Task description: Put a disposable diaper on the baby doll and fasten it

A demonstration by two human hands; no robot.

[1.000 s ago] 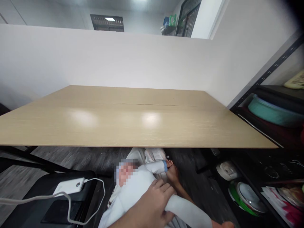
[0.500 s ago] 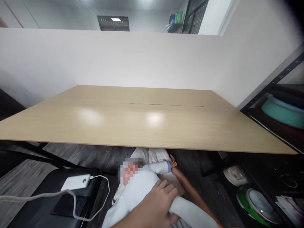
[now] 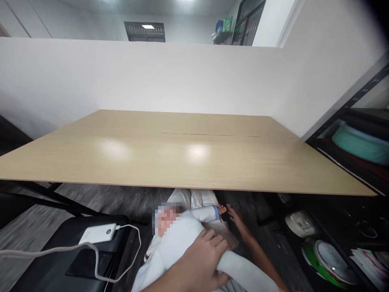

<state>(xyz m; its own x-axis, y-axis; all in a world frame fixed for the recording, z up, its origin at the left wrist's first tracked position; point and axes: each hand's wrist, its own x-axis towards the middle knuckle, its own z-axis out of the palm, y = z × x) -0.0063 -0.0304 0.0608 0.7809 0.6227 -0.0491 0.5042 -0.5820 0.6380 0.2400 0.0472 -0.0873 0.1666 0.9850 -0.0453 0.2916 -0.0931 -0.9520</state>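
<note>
A small figure in white clothes (image 3: 179, 233) lies across my lap under the table's near edge; its head is blurred out. One sleeve with a blue cuff stretches to the right and ends in a small hand (image 3: 222, 209). My left hand (image 3: 202, 257) rests on the body, its fingers curled over the top of a white-clad leg (image 3: 243, 267) and its thumb on the near side. Just right of the small hand, with a slight gap between them, is my right hand (image 3: 237, 217). Its fingers are extended and it holds nothing.
A wooden table (image 3: 182, 158) spans the view ahead, against a white half wall (image 3: 182, 77). On a black chair (image 3: 60, 259) at left lie a white power bank (image 3: 97, 234) with a cable (image 3: 97, 263). Dark shelves at right hold a teal container (image 3: 361, 142) and a lidded pot (image 3: 332, 259).
My right hand has let go of the small hand and moved slightly right, its fingers now apart. My left hand stays in place on the leg.
</note>
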